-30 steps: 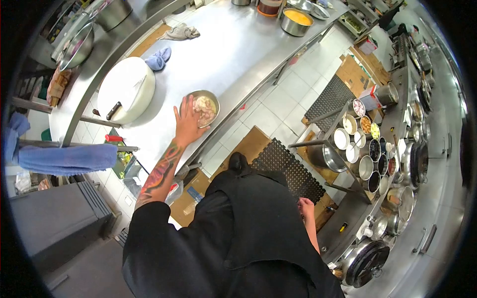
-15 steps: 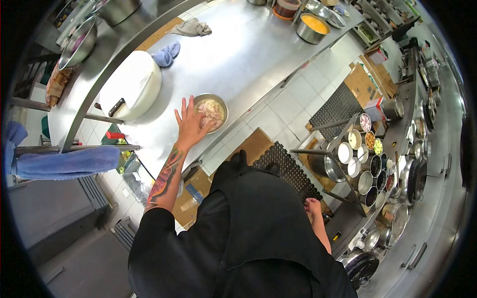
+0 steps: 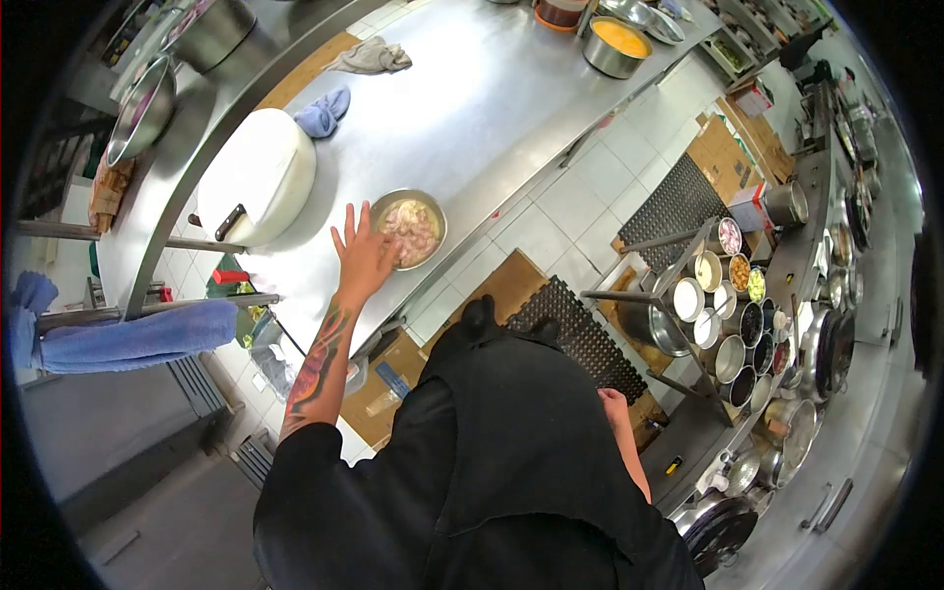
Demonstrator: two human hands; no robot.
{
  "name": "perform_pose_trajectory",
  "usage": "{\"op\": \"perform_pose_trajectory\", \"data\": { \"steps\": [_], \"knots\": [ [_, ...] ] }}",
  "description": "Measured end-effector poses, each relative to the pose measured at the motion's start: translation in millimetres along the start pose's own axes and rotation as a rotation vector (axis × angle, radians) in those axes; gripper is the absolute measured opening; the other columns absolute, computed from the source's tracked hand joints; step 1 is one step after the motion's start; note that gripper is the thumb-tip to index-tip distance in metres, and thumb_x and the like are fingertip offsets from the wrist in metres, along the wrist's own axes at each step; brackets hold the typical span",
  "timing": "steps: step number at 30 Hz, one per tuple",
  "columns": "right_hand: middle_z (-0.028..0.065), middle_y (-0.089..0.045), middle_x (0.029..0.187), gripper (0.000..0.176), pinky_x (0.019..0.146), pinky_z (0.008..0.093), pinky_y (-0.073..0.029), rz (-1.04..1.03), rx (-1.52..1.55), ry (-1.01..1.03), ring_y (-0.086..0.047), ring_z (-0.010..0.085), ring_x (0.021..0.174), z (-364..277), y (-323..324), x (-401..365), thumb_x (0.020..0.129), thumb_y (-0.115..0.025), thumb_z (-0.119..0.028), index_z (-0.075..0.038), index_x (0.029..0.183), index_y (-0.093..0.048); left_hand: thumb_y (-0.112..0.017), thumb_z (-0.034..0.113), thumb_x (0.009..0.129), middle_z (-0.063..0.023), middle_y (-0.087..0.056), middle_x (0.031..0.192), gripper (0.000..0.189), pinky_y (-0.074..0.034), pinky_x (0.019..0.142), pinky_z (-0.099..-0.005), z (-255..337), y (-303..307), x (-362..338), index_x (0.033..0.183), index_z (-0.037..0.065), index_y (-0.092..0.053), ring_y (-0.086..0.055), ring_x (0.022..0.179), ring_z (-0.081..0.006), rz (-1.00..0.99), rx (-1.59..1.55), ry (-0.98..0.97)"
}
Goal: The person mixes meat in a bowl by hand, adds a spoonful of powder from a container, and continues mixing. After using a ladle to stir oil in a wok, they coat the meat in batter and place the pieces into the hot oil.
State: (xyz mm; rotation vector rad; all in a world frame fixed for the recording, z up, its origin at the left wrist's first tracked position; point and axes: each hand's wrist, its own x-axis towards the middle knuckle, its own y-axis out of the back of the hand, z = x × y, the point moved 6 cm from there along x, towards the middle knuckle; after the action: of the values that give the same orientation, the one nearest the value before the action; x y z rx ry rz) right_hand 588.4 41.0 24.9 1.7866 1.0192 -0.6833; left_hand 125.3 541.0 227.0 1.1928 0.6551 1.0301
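Fingers spread wide, our left hand (image 3: pixel 364 261) is open beside the bowl (image 3: pixel 443 222), its thumb side overlapping the rim; whether it presses on the metal we cannot tell. Nothing is gripped in it. Our right hand (image 3: pixel 613 398) is down by our other side, fingers loosely curled and partly hidden, so we cannot tell whether it has hold of anything.

With the left palm off to the side, most of the food (image 3: pixel 413 228) is in plain sight, and we judge that the bowl rests on the worktop (image 3: pixel 472 118) rather than in our grasp. It sits close to the near edge, upright, a shallow round of thin, shiny metal. The food in it is soft, lumpy and pale pink, wet-looking, with yellowish liquid about it.

Farther left is a thick, round white block (image 3: pixel 258 162) with a smooth, matt side, and a black-handled knife (image 3: pixel 230 221) at its edge. Just beyond, a crumpled blue cloth (image 3: pixel 323 113) lies beside the block, and a limp grey cloth (image 3: pixel 372 57) farther off. Toward the far end, a straight-sided steel pot (image 3: pixel 617 49) holds something smooth and bright orange.
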Motion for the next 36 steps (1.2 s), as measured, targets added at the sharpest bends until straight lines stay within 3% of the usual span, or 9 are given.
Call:
{"op": "perform_pose_trajectory", "data": {
  "steps": [6, 9, 12, 20, 22, 23, 26, 30, 36],
  "knots": [
    [0.0082, -0.071, 0.089, 0.024, 0.056, 0.0384, -0.059, -0.019, 0.106, -0.181, -0.07, 0.0186, 0.066, 34.8, -8.2, -0.5, 0.1, -0.061, -0.023, -0.002, 0.11, -0.067, -0.067, 0.024, 0.093, -0.023, -0.049, 0.148, 0.02, -0.027, 0.116, -0.0532, -9.2, 3.8, -7.1, 0.102, 0.007, -0.07, -0.036, 0.143, -0.0429, 0.153, -0.204, -0.033],
    [0.0078, -0.07, 0.087, 0.021, 0.057, 0.039, -0.06, 0.003, 0.098, -0.199, -0.07, 0.0189, 0.066, 42.9, -10.0, -2.3, 0.1, -0.061, -0.02, -0.003, 0.11, -0.068, -0.066, 0.015, 0.095, -0.0141, -0.064, 0.122, 0.009, -0.045, 0.101, -0.0409, 29.2, 43.5, -1.2, 0.094, 0.005, -0.065, -0.06, 0.114, -0.0289, 0.224, -0.863, 0.063],
    [0.0068, -0.069, 0.084, 0.019, 0.056, 0.0383, -0.058, 0.022, 0.11, -0.203, -0.069, 0.0189, 0.066, 32.9, -8.6, 2.2, 0.1, -0.061, -0.019, -0.003, 0.109, -0.068, -0.067, 0.02, 0.097, -0.0135, -0.064, 0.117, 0.015, -0.045, 0.099, -0.0384, 102.2, 85.8, -1.3, 0.096, 0.005, -0.066, -0.059, 0.112, -0.0247, 0.023, -1.412, -0.011],
    [0.0049, -0.071, 0.089, 0.02, 0.055, 0.0339, -0.056, 0.07, 0.075, -0.045, -0.07, 0.0166, 0.069, -42.3, 3.4, -1.7, 0.101, -0.061, -0.02, -0.006, 0.113, -0.068, -0.047, 0.057, 0.102, -0.0132, -0.059, 0.11, 0.05, -0.047, 0.083, -0.0419, 249.3, 244.1, -15.4, 0.107, 0.017, -0.077, -0.054, 0.095, -0.0275, -0.382, -1.853, -1.223],
    [0.0043, -0.071, 0.089, 0.02, 0.055, 0.0332, -0.056, 0.092, 0.076, -0.024, -0.071, 0.0168, 0.071, -46.7, 3.0, 0.0, 0.101, -0.061, -0.02, -0.006, 0.113, -0.069, -0.049, 0.059, 0.101, -0.0127, -0.059, 0.111, 0.055, -0.042, 0.089, -0.0405, 260.2, 258.6, -15.8, 0.117, 0.014, -0.075, -0.056, 0.098, -0.0275, -0.466, -1.941, -1.316],
    [0.0041, -0.071, 0.088, 0.021, 0.054, 0.0334, -0.056, 0.098, 0.088, -0.012, -0.071, 0.017, 0.07, -43.1, 2.8, 2.8, 0.101, -0.061, -0.02, -0.006, 0.113, -0.069, -0.052, 0.053, 0.102, -0.0147, -0.057, 0.107, 0.052, -0.042, 0.067, -0.0351, 277.7, 261.3, -17.0, 0.107, 0.008, -0.079, -0.059, 0.082, -0.0255, -0.106, -2.171, -1.399],
    [0.0045, -0.071, 0.085, 0.022, 0.055, 0.0334, -0.056, 0.094, 0.103, -0.033, -0.07, 0.0167, 0.068, -31.3, -0.6, 0.8, 0.101, -0.061, -0.02, -0.005, 0.114, -0.069, -0.048, 0.061, 0.1, -0.0136, -0.059, 0.113, 0.057, -0.042, 0.089, -0.0409, 270.8, 253.5, -17.6, 0.116, 0.013, -0.075, -0.056, 0.099, -0.0279, -0.512, -1.967, -1.341],
    [0.0053, -0.07, 0.081, 0.021, 0.057, 0.0331, -0.057, 0.061, 0.136, -0.138, -0.069, 0.0164, 0.065, 6.4, -10.7, -10.2, 0.101, -0.06, -0.02, -0.003, 0.11, -0.068, -0.072, 0.041, 0.093, -0.0121, -0.055, 0.116, 0.024, -0.045, 0.093, -0.0412, 236.4, 193.1, 6.1, 0.099, 0.018, -0.071, -0.053, 0.106, -0.027, -0.403, -1.837, -0.773],
    [0.0052, -0.068, 0.079, 0.021, 0.056, 0.037, -0.059, 0.053, 0.162, -0.25, -0.069, 0.0174, 0.066, 56.8, -18.4, -25.7, 0.101, -0.059, -0.02, -0.004, 0.111, -0.069, -0.066, 0.01, 0.095, -0.0088, -0.051, 0.114, 0.007, -0.043, 0.093, -0.0321, 127.8, 41.9, -33.7, 0.098, 0.007, -0.06, -0.051, 0.104, -0.0167, -0.263, -1.356, -0.199]
  ]
}}
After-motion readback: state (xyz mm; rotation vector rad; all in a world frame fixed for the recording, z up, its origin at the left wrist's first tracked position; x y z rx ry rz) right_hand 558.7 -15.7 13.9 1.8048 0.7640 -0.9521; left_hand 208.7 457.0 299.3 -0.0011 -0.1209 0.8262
